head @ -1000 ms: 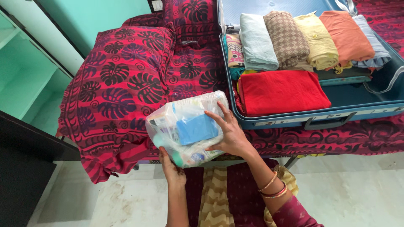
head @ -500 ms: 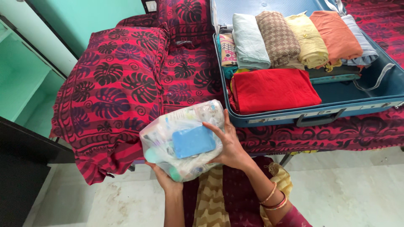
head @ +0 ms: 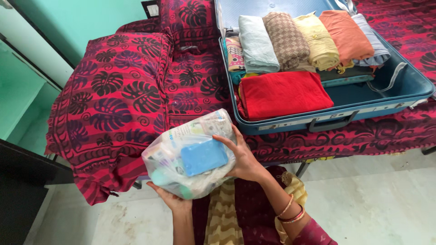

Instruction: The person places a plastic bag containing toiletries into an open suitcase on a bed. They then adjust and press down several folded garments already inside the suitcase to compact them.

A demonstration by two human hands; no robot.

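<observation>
Hands, two, holding one bag (head: 188,156).

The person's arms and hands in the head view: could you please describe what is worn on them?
Both hands are bare, without gloves. The right hand leads to a wrist with several thin bangles in gold and red tones, and a dark maroon patterned sleeve begins near the elbow. The left hand and its forearm show no bangles or sleeve in view. No rings can be made out.

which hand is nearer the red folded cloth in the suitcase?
Right. The right hand grips the clear bag's right side, just below the suitcase's front edge and the red folded cloth. The left hand supports the bag from underneath, lower and farther left.
</observation>
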